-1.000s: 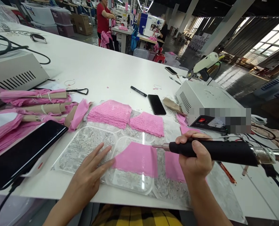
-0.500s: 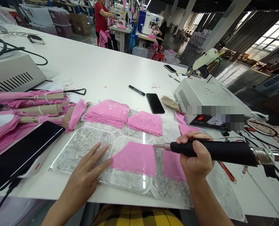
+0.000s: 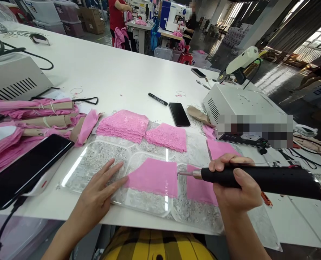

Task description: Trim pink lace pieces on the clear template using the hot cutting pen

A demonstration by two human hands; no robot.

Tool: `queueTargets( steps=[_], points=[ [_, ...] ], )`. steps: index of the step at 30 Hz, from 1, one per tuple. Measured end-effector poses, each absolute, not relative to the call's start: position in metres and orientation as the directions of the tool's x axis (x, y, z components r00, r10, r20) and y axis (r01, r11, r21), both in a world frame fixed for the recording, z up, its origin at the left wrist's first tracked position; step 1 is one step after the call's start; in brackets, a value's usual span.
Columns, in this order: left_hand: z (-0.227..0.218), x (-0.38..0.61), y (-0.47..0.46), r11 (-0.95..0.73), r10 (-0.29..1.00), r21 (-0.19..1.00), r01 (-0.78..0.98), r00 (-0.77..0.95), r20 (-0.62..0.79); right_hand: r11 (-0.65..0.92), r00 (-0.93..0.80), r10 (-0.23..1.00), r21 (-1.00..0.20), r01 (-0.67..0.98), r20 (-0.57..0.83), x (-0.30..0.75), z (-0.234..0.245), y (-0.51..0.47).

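Tool tip [image 3: 189, 173] perhaps touches edge of cloth [image 3: 153, 177].

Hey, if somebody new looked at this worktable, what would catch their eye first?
Probably the thick black tool in the right hand, its metal tip at the right edge of a flat pink cloth. The left hand lies spread by that cloth's left corner. Just beyond sits a layered pink stack.
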State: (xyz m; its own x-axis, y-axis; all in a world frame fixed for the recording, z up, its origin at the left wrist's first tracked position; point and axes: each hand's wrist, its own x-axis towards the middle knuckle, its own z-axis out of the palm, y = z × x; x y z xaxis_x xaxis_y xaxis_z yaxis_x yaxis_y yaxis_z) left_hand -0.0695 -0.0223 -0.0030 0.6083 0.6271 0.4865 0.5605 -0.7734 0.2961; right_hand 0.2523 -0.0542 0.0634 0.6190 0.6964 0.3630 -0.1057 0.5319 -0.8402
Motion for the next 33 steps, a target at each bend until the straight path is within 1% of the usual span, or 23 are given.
queueTargets(
  steps=[13, 21, 33],
  points=[
    [-0.0012, -0.0685, -0.0215, -0.778, 0.623, 0.282, 0.561, 0.627, 0.468, 0.526, 0.573, 0.735, -0.839, -0.143, 0.363, 0.2535, 0.0579, -0.0576],
    [-0.0014, -0.0694, -0.0221, -0.774, 0.628, 0.296, 0.560, 0.618, 0.473, 0.549, 0.564, 0.712, -0.832, -0.077, 0.418, 0.2498, 0.0592, -0.0556],
    [-0.0016, -0.0704, -0.0248, -0.751, 0.657, 0.325, 0.575, 0.599, 0.458, 0.538, 0.572, 0.714, -0.839, -0.080, 0.404, 0.2555, 0.0599, -0.0637]
  ],
)
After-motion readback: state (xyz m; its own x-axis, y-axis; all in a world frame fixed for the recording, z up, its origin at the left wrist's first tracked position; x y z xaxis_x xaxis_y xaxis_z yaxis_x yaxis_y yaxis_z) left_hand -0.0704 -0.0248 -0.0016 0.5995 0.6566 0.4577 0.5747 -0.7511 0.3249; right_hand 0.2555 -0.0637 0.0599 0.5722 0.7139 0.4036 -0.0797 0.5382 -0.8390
